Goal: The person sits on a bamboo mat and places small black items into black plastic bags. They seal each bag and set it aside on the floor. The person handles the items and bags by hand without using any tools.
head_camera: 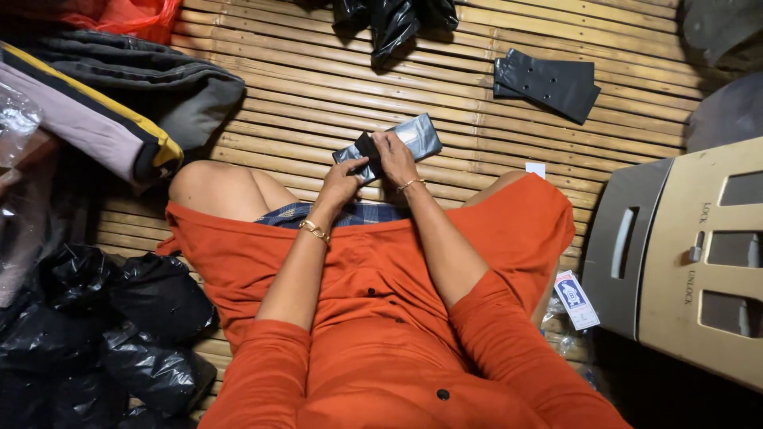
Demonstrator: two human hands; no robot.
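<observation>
I'm sitting on the bamboo floor (318, 103), and both my hands meet just past my knees on a small shiny black bag (405, 137). My left hand (342, 184) grips its near end, fingers curled shut. My right hand (395, 155) pinches its top edge. A flat stack of black bags (548, 83) lies farther off to my right.

A slatted bamboo floor (318, 103) carried everything. On it lay a stack of flat black bags (548, 83), crumpled black plastic (393, 20), folded clothes (103, 103), full black sacks (119, 326), a small packet (576, 299) and a beige crate (699, 254).
</observation>
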